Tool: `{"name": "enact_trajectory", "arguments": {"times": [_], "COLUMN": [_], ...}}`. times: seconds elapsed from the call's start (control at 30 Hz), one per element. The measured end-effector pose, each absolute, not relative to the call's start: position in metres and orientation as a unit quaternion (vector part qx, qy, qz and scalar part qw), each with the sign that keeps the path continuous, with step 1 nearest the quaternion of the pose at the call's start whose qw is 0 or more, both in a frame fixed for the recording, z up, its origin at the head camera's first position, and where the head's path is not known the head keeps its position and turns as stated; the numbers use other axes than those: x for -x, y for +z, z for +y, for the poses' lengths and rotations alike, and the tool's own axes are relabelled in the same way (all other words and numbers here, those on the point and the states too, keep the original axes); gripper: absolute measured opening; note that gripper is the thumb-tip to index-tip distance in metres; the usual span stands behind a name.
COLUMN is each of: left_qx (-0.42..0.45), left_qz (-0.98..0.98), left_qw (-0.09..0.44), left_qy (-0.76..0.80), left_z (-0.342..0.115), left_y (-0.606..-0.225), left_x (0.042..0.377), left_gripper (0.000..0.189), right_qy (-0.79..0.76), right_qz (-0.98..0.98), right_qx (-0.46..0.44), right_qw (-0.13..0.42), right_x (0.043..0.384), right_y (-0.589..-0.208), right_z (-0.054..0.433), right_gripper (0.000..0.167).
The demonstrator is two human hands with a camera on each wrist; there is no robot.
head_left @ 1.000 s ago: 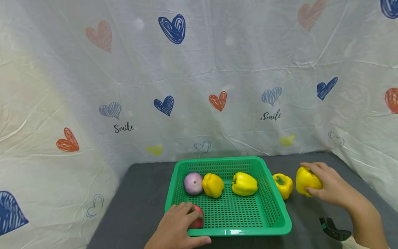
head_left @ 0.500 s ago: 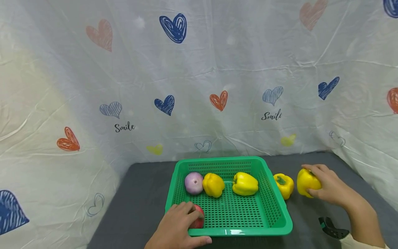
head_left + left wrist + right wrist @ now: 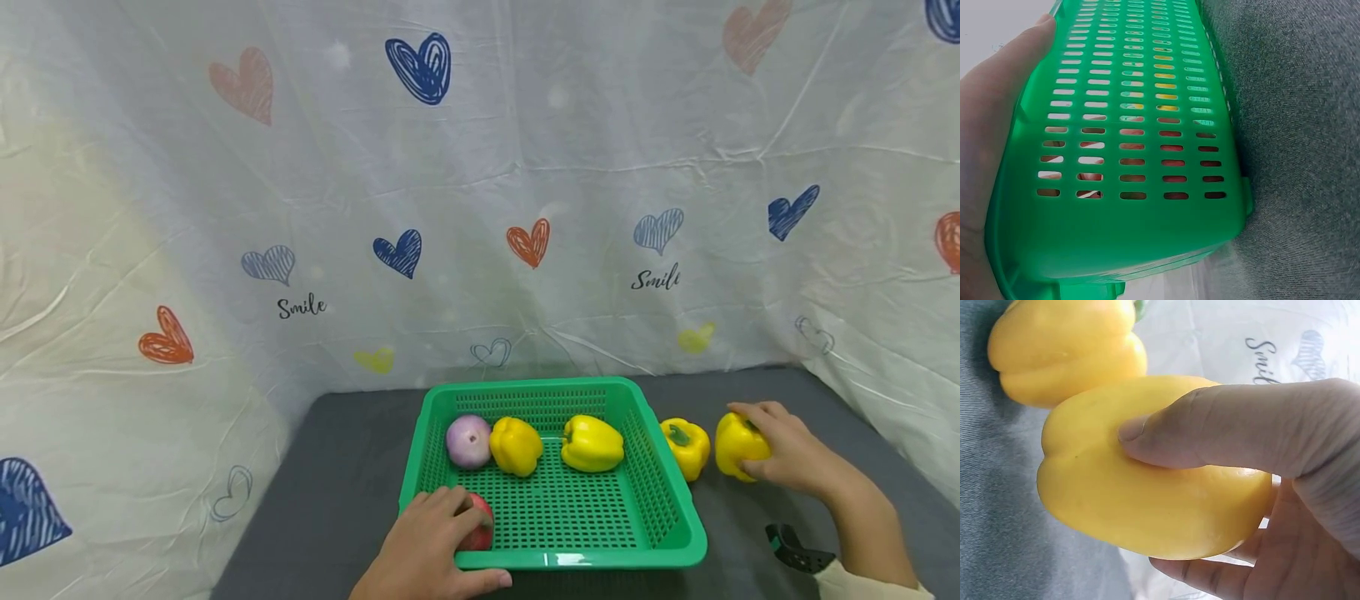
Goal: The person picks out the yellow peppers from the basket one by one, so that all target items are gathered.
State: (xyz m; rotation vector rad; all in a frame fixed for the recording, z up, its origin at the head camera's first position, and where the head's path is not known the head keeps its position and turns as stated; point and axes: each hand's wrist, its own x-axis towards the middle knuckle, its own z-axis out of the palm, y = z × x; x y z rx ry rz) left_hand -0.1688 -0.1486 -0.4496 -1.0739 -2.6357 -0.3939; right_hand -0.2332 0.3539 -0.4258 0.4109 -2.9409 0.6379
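- The yellow bell pepper (image 3: 731,454) is pinched by the right hand (image 3: 787,450), the thumb pressed flat on one side and fingers curled round the other; whether the table is touched by it cannot be told.
- For a sound hold, pressure would best be spread along the thumb pad, firm but gentle, so that the skin is not dented.
- A second loose pepper (image 3: 693,457) stands just beside it, apart by a narrow gap; it should not be knocked.
- The near-left rim of the green slotted basket (image 3: 558,560) is gripped by the left hand (image 3: 431,542), thumb outside, fingers inside over a red round item (image 3: 483,531), mostly hidden. A steady hold there should stop the basket sliding.
- Farther back inside, a purple onion-like vegetable (image 3: 468,443) and two yellow bell peppers (image 3: 516,447) are held.
- All is set on a grey-covered table (image 3: 337,483).
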Motion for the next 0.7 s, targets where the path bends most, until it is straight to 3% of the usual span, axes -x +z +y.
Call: {"name": "enact_trajectory", "arguments": {"times": [0.7], "left_qx": [0.377], "left_qz": [-0.904], "left_qw": [0.149], "left_qy": [-0.138], "left_z": [-0.148], "left_y": [-0.452], "left_x": [0.169], "left_gripper": [0.049], "right_qy": [0.205], "right_qz": [-0.969], "right_qx": [-0.134], "right_qw": [0.026], "right_x": [0.242], "right_y": [-0.440], "right_z": [0.352], "right_gripper": [0.070]}}
